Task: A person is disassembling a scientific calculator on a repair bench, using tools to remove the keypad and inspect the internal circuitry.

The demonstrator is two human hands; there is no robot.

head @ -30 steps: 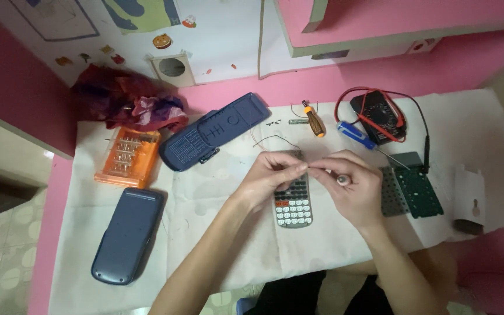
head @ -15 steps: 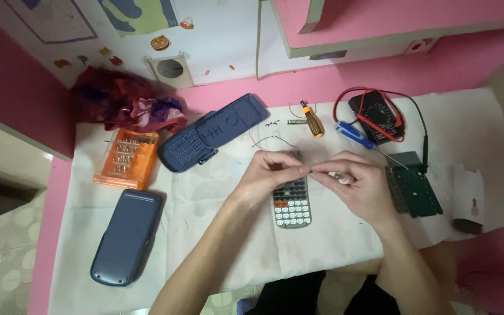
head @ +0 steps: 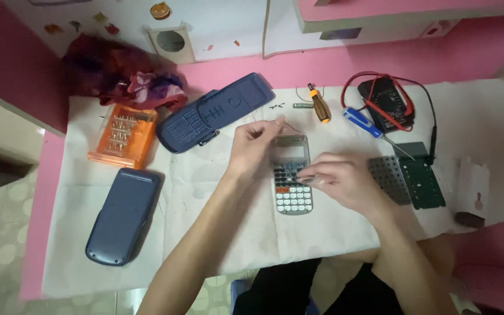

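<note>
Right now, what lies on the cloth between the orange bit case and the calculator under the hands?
In the head view, the open dark blue cover lies between the orange bit case and the calculator, angled toward the top right.

The hands have drawn apart over the calculator. The left hand has moved up beside its screen. The right hand has dropped onto the keys.

The calculator looks like hard grey plastic with a shiny little screen. It lies on a white sheet that looks like soft, matt paper. The orange box is see-through plastic, and the dark blue covers look smooth.
</note>
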